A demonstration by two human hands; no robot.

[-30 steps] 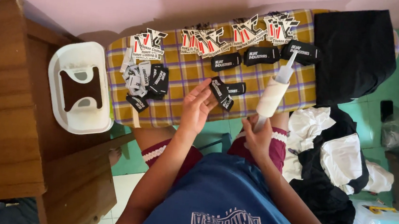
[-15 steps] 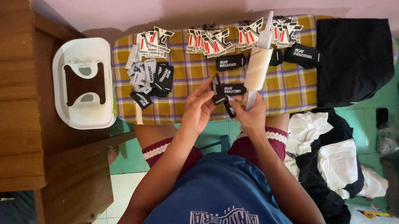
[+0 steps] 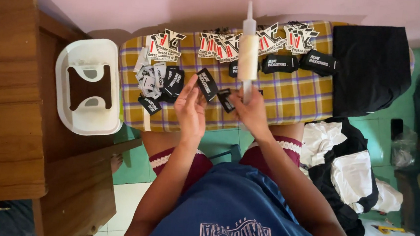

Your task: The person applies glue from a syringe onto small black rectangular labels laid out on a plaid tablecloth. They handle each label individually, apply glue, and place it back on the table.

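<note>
Left hand [image 3: 191,108] pinched a black label [image 3: 207,84]; right hand [image 3: 251,111] gripped a white tube [image 3: 248,56] upright, possibly another label beneath. Gluing step; next needs steady aim.

One cam only, head-worn, looking nearly straight down over the person's chest and lap. Close range: checked cloth board [image 3: 290,96] fills mid-frame, wooden table [image 3: 9,94] at frame left, pink wall along the top edge.
</note>
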